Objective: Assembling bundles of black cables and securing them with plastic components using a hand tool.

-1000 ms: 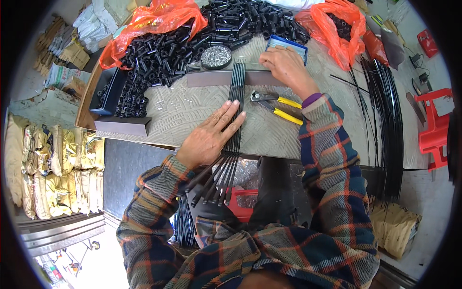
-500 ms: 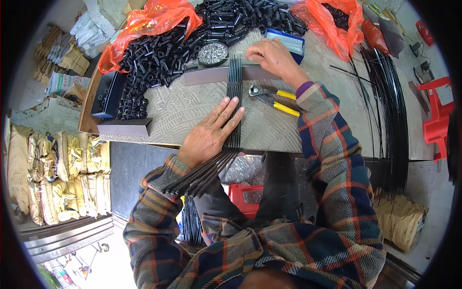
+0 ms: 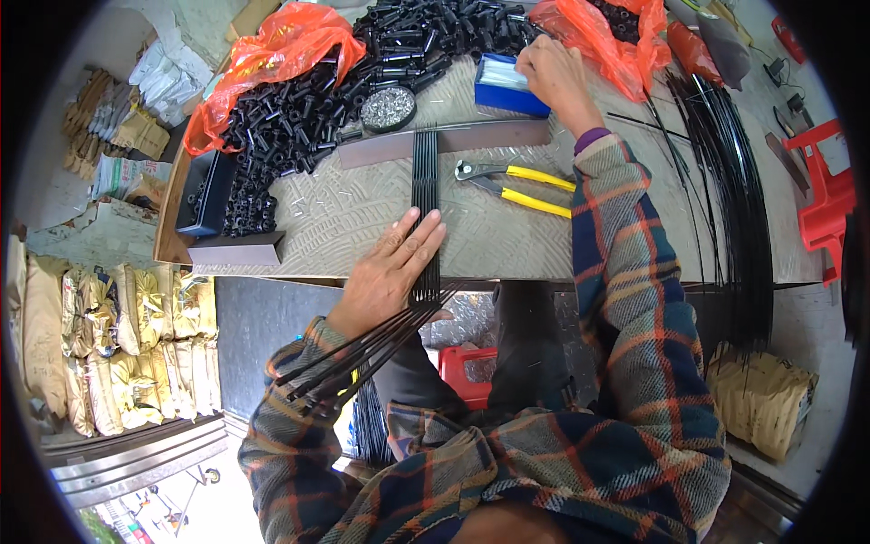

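Observation:
My left hand (image 3: pixel 385 276) presses a row of thin black rods (image 3: pixel 425 177) onto the table, fingers stretched flat over them and thumb under them at the front edge. Their near ends fan out over my left forearm; their far ends cross a low grey metal strip (image 3: pixel 498 134). My right hand (image 3: pixel 555 77) is at the right rim of a blue box (image 3: pixel 509 97) with thin pale sticks inside. Its fingers are pinched together, and what they hold is too small to make out. End-cutting pliers (image 3: pixel 526 189) with yellow handles lie right of the rods.
Behind the rods stand a round dish of small silvery pieces (image 3: pixel 388 109) and a heap of black plastic sleeves (image 3: pixel 299 109). Orange bags (image 3: pixel 294 41) flank the heap. Long black rods (image 3: pixel 734 172) hang over the table's right side, near a red stool (image 3: pixel 823 186).
My right hand has moved from beside the rods' far ends rightward to the blue box. My left hand stays on the rods. The whole view has shifted slightly.

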### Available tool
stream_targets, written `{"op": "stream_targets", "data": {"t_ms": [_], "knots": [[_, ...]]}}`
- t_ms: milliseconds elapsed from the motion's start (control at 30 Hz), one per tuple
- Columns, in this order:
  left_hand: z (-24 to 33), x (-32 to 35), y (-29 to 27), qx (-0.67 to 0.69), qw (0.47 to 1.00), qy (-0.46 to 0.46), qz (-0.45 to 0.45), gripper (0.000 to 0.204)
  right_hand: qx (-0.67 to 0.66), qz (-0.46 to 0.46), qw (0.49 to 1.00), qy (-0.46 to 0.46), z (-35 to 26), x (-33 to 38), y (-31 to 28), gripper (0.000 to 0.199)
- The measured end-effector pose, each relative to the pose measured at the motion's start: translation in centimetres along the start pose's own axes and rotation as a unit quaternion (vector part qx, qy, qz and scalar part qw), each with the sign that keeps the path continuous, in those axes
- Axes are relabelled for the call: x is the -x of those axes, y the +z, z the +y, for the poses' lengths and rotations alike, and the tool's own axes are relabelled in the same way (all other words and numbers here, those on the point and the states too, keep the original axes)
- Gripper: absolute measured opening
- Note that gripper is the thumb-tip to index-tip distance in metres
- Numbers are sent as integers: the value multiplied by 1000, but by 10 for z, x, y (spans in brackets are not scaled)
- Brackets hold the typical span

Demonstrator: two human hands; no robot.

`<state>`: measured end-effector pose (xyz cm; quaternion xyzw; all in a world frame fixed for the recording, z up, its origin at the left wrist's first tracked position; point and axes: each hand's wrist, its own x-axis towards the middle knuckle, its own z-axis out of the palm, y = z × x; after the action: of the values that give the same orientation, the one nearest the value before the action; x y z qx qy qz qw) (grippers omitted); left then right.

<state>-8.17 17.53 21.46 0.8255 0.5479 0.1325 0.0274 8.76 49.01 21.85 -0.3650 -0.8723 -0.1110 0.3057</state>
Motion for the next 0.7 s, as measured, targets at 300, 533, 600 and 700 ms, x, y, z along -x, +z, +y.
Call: {"op": "stream_targets", "data": {"t_ms": [300,533,600,700], "knots": [[6,1,2,15,999,-15,34,93,-247,-100,953,-143,-69,18,1,11],[7,-2,2,21,999,-11,36,92,-183,-150,963,-125,-62,21,-6,17],[7,-2,3,26,999,-13,41,90,-179,-139,965,-134,-60,23,-5,16],[4,-1,4,25,999,-12,41,89,-175,-124,966,-145,-63,22,-2,15]]}}
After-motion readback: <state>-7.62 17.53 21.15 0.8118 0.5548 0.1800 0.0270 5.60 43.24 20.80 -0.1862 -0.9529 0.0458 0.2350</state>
